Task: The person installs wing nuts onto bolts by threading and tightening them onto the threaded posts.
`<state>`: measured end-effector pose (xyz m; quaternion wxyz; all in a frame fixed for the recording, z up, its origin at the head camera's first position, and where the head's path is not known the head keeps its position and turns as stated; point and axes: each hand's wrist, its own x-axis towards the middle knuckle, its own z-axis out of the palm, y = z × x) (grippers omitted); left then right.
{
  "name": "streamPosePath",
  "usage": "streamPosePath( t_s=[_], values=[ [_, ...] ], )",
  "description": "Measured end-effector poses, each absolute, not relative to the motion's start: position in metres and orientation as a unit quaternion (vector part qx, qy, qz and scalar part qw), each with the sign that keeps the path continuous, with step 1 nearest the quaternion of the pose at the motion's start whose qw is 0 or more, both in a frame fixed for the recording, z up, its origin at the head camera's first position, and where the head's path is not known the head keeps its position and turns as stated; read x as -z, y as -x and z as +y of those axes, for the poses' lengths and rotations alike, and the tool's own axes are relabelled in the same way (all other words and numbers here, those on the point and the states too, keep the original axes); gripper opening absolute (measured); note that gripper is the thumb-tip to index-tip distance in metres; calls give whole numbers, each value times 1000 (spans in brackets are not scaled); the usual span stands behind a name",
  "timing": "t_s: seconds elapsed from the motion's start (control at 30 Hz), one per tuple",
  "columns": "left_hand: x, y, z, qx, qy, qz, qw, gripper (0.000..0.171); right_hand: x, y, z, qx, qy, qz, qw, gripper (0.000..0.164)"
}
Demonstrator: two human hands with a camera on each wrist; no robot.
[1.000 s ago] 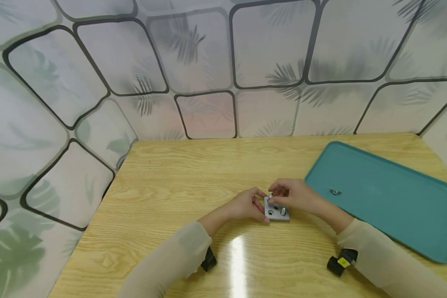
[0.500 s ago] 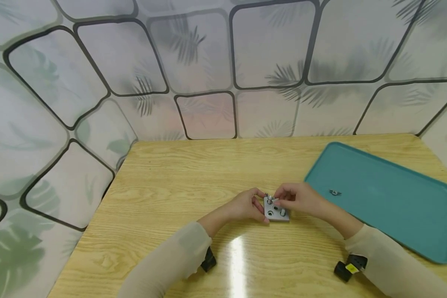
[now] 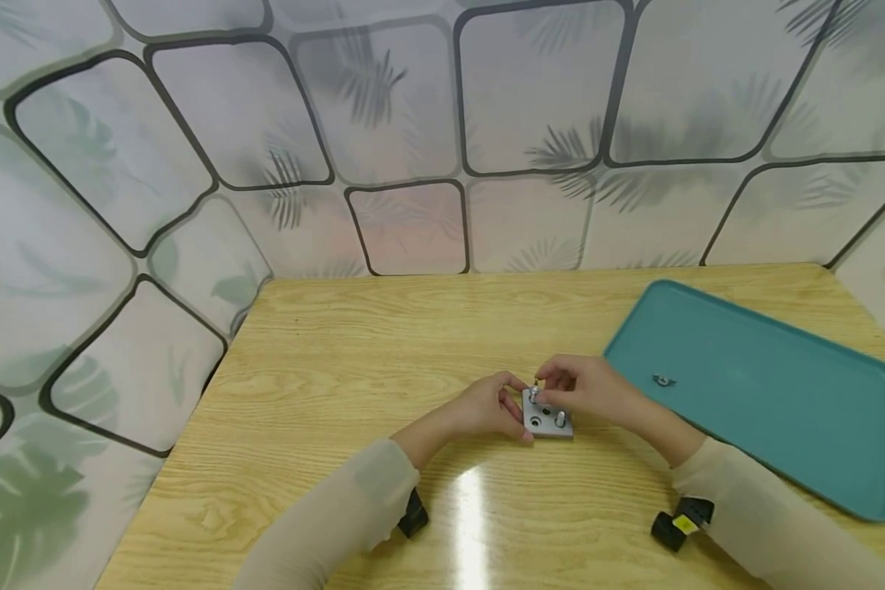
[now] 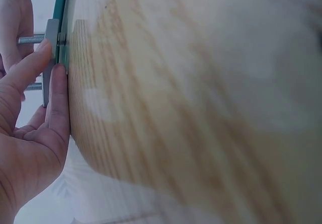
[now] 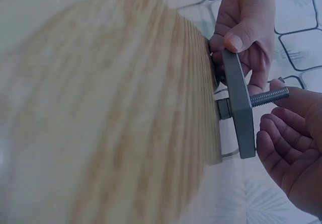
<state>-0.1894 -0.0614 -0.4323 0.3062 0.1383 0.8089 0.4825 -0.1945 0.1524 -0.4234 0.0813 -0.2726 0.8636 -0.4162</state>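
A small grey metal plate (image 3: 547, 428) with holes stands just over the table, its left edge gripped between the thumb and fingers of my left hand (image 3: 487, 406). Two threaded bolts stick up through it; the near right bolt (image 3: 560, 419) is bare. On the far left bolt sits a small wing nut (image 3: 534, 391), pinched by the thumb and index finger of my right hand (image 3: 578, 383). From the side, the right wrist view shows a bolt head (image 5: 224, 108) under the plate and the threaded shank (image 5: 269, 97) above. My right fingers partly cover the wing nut.
A teal tray (image 3: 767, 393) lies at the right of the wooden table (image 3: 383, 336), with one loose wing nut (image 3: 664, 380) on it. Patterned cloth (image 3: 413, 229) rises behind the table's back edge.
My right hand drew back a little to the right half a second ago, baring the wing nut, and is now back at it. The left hand and plate stay in place.
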Motion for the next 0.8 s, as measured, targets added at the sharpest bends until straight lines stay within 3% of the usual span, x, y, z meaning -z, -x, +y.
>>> streamPosePath(
  t_s=[0.2,0.8],
  values=[
    [432,189,-61,-492,-135,801,314,65,427,196,148,419,271,862,95,26],
    [435,191,-60,-498,-135,801,304,70,423,188,158,456,301,835,67,7]
  ],
)
